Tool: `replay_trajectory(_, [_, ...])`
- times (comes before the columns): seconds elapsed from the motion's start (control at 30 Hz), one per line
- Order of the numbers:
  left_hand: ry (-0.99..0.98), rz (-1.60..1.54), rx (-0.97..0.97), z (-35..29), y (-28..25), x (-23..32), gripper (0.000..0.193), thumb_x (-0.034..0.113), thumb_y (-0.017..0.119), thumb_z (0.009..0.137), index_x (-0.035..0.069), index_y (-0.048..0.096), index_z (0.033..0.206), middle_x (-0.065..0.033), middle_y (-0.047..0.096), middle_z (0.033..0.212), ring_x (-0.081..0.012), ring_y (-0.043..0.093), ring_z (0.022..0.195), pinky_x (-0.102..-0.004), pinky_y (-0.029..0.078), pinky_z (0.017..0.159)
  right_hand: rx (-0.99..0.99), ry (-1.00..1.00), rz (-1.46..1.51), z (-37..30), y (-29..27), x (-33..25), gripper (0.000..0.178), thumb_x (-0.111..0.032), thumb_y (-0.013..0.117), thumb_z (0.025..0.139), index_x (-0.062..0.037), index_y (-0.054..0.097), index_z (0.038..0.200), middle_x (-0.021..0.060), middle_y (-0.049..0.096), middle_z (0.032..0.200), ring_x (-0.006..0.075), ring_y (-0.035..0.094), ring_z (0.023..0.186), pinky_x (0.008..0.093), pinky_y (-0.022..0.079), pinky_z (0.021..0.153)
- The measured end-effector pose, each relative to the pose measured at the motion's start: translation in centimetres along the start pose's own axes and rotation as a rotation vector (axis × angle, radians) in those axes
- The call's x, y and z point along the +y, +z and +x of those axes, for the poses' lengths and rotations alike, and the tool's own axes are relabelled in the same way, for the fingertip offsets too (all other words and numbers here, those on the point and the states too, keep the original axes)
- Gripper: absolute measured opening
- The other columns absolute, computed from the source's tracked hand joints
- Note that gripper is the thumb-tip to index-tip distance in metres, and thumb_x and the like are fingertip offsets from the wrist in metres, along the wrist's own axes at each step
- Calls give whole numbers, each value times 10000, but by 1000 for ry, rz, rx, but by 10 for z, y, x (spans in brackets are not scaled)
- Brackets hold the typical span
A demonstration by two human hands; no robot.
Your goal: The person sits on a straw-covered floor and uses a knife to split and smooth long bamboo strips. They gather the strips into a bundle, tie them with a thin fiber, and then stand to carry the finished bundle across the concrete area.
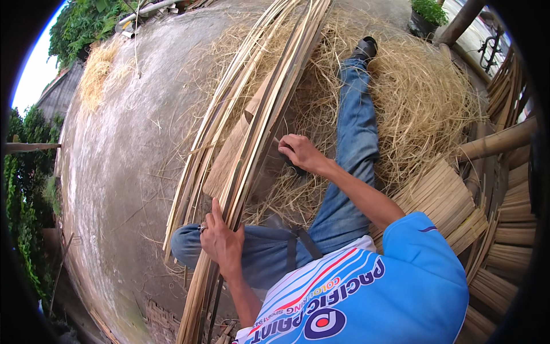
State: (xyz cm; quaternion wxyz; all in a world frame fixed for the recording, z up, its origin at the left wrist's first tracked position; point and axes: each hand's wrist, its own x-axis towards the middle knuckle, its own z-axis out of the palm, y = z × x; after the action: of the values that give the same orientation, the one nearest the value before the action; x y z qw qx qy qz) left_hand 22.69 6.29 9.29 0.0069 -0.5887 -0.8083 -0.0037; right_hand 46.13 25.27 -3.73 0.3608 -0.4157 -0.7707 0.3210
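Observation:
A long bundle of split bamboo strips [286, 69] runs from the top centre down across my bent left knee to the lower edge. My left hand [222, 243] lies over the strips beside that knee, its index finger stretched along them and the other fingers curled round them. Right of the bundle, my right hand [301, 153] is closed in a pinch. A small thin tip sticks out from its fingers toward the strips, but most of what it holds is hidden. A brown sheet-like piece [226, 163] lies among the strips, slightly curled at its upper end.
Pale curly bamboo shavings [418, 109] heap up around my outstretched right leg. Flat bundles of strips [441, 198] lie at the right, near a thick bamboo pole [498, 140]. Grey concrete [126, 149] spreads to the left; a potted plant [427, 17] stands at the far right.

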Motion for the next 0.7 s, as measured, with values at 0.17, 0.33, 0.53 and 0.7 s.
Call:
replay_trajectory(0.17, [2, -9, -11, 1, -3, 0, 949, 274, 896, 679, 163, 434, 1501, -80, 638, 1071, -291, 684, 896, -423, 545, 777, 197, 521, 345, 20, -4, 45, 147, -146, 679, 941, -23, 680, 1022, 87, 708, 859, 183, 687, 730, 341, 544, 647])
replay_trajectory(0.33, [-43, -62, -95, 3, -10, 3, 956, 158, 876, 683, 170, 409, 1518, -119, 641, 1142, -338, 684, 945, -460, 543, 831, 173, 681, 1091, 40, 23, 65, 294, -141, 668, 981, -58, 602, 1255, 48, 713, 1015, 149, 697, 875, 287, 587, 723])
replay_trajectory(0.53, [15, -22, -24, 3, -4, 1, 993, 208, 900, 660, 159, 403, 1518, -93, 640, 1096, -301, 680, 943, -436, 565, 783, 249, 595, 1743, 41, 53, 65, 309, -106, 631, 1001, -103, 558, 1301, 39, 706, 1073, 142, 687, 967, 279, 604, 777])
replay_trajectory(0.7, [22, -29, -20, 3, -2, 1, 1005, 194, 905, 654, 158, 399, 1521, -102, 642, 1097, -315, 680, 933, -444, 558, 802, 276, 675, 1605, 47, 64, 68, 196, -103, 629, 999, -69, 632, 1192, 39, 704, 1083, 123, 691, 935, 263, 616, 796])
